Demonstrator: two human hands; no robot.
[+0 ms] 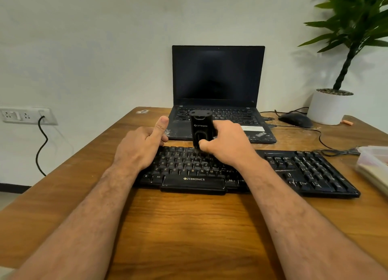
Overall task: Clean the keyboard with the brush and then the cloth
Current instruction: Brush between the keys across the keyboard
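Two hands: both are seen over the black keyboard (241, 170), which lies across the middle of the wooden bench (189, 227), closer to the near edge than the laptop.
Right hand (227, 143): its grip is closed round the black brush (200, 128), fingers wrapped behind the body and the thumb pressed on the front near the bottom.
Brush: it is held upright, its lower end down at the top rows of keys in the left half of the keyboard; the bristles themselves cannot be made out. A pale logo is printed on its upper front.
Left hand (142, 145): its fingers are curled over the far left corner of the keyboard and the thumb is raised, pointing up; whether the keyboard's edge is actually gripped cannot be told.
Keyboard marking: "ZEBRONICS" is printed on the front lip.
Laptop (218, 86): it is set open just behind the keyboard, towards the far edge of the bench, with the screen dark and the palm rest dusty.
Mouse (296, 120): a black one is placed right of the laptop, its cable trailing across the bench.
Plant pot (327, 107): a white one with a green plant is stood at the far right corner.
Clear box (373, 164): it is seen at the right edge, partly cut off.
Wall socket (27, 115): it is fixed left of the bench, with a black cable plugged in.
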